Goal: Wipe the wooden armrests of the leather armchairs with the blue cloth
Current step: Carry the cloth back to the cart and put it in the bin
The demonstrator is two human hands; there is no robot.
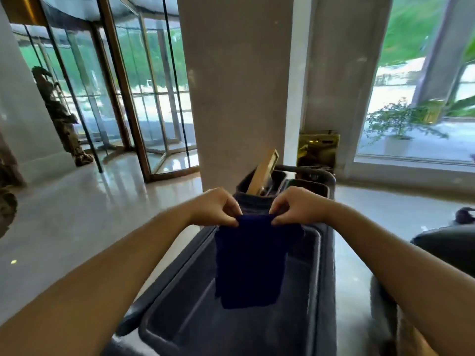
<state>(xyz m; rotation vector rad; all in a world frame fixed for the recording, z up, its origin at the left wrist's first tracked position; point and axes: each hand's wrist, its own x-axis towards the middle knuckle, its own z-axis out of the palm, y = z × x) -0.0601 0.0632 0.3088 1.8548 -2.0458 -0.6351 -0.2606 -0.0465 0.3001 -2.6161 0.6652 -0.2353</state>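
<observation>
Lobby interior, viewed from the head camera. At far left a statue (pixel 61 114) stands on the polished floor (pixel 77 214) beside a revolving door (pixel 133 98); a pillar (pixel 239 86) rises at centre. The left hand (pixel 218 208) pinches the top left corner of the cloth (pixel 250 263) between thumb and fingers, closed tight on the fabric. The cloth hangs from both pinches, held up in the air over the top tray of a grey cart (pixel 323 278) and clear of it as far as can be judged. It is dark blue, appears folded or doubled, hangs limp with an uneven lower edge, and shows no visible soiling; whether it is damp cannot be told. The right hand (pixel 298 209) pinches the top right corner in the same closed manner. Behind the hands a wooden-handled tool (pixel 264 170) stands in the cart's rear bin. At right, a window (pixel 416 86) with a plant (pixel 401 122), and a dark rounded shape (pixel 447 242) that may be an armchair, unconfirmed. Assessment: task at preparation stage only. No armrest is clearly in view, none is being wiped, and all wiping appears outstanding.
</observation>
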